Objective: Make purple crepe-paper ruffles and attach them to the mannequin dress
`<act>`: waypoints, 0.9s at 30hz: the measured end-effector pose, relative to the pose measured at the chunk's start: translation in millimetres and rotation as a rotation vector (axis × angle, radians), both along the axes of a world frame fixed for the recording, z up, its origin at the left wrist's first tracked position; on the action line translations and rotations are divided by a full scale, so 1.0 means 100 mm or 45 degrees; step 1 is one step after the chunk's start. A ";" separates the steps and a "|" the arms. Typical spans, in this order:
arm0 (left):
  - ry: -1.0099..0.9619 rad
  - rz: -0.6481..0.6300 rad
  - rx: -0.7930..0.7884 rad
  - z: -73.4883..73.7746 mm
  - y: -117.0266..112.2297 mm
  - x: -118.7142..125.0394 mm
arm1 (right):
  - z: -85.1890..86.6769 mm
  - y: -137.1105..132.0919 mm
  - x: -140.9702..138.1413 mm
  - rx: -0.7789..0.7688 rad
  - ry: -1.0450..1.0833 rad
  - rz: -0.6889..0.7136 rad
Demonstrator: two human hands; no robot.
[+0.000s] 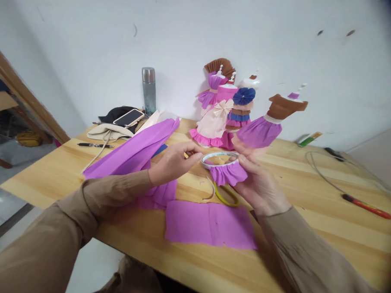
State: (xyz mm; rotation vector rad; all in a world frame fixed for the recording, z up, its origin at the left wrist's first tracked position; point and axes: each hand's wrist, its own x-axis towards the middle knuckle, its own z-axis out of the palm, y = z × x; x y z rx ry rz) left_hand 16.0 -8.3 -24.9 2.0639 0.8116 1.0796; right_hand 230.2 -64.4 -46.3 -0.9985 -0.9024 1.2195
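My right hand (260, 182) grips a roll of tape (209, 164), a flat white ring with printing on it, by its right side. A gathered strip of purple crepe paper (229, 174) hangs from the front of the roll. Just left of the ring is my left hand (175, 164), its fingers curled and thumb and forefinger close together; whatever they may pinch is too small to make out. Yellow-handled scissors (228, 199) lie beneath the roll, partly covered. In front, a flat purple crepe-paper piece (208, 226) rests on the wooden table (148, 243).
Large purple paper (131, 153) lies under and behind my left arm. Small dress forms in paper dresses (213, 119) stand at the back, one brown-and-purple dress (262, 130) leaning. A bottle (149, 90), phone (128, 118), pen (95, 145) and red-handled corded tool (366, 207) are around.
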 end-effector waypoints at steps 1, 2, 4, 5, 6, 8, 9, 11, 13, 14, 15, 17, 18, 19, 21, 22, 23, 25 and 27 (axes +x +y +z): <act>-0.033 0.008 -0.099 -0.02 -0.01 0.01 | -0.01 0.00 -0.01 0.009 0.035 -0.018; -0.075 0.001 -0.226 -0.04 -0.02 0.03 | -0.02 0.00 -0.03 0.025 0.079 -0.043; -0.175 -0.058 -0.534 -0.06 -0.06 0.06 | -0.05 -0.01 -0.07 0.077 0.154 -0.100; -0.219 -0.110 -0.678 -0.07 -0.09 0.07 | -0.07 -0.02 -0.10 0.116 0.168 -0.126; -0.251 -0.165 -0.793 -0.08 -0.12 0.08 | -0.08 -0.03 -0.13 0.157 0.162 -0.146; -0.278 -0.253 -0.929 -0.07 -0.17 0.08 | -0.11 -0.04 -0.18 0.221 0.120 -0.178; -0.277 -0.270 -0.966 -0.07 -0.19 0.08 | -0.12 -0.05 -0.20 0.237 0.096 -0.190; -0.260 -0.251 -1.014 -0.06 -0.23 0.07 | -0.12 -0.07 -0.23 0.244 0.065 -0.217; -0.251 -0.221 -1.020 -0.05 -0.24 0.07 | -0.12 -0.08 -0.26 0.230 0.066 -0.244; -0.254 -0.205 -1.012 -0.05 -0.24 0.07 | -0.11 -0.08 -0.26 0.221 0.077 -0.253; -0.263 -0.189 -1.003 -0.05 -0.24 0.08 | -0.11 -0.08 -0.27 0.214 0.091 -0.262; -0.296 -0.159 -0.996 -0.06 -0.23 0.09 | -0.12 -0.09 -0.28 0.215 0.106 -0.267; -0.311 -0.148 -0.995 -0.07 -0.23 0.10 | -0.12 -0.09 -0.28 0.225 0.095 -0.266; -0.320 -0.145 -0.987 -0.08 -0.22 0.11 | -0.13 -0.09 -0.28 0.237 0.074 -0.262; -0.312 -0.141 -0.920 -0.12 -0.22 0.12 | -0.15 -0.09 -0.27 0.259 0.021 -0.249; -0.295 -0.138 -0.861 -0.14 -0.23 0.12 | -0.15 -0.09 -0.26 0.262 0.003 -0.248; -0.279 -0.133 -0.784 -0.16 -0.24 0.12 | -0.16 -0.09 -0.26 0.259 -0.003 -0.253; -0.256 -0.131 -0.603 -0.19 -0.26 0.11 | -0.14 -0.09 -0.25 0.242 0.012 -0.268; -0.240 -0.141 -0.459 -0.20 -0.28 0.10 | -0.12 -0.10 -0.26 0.224 0.054 -0.270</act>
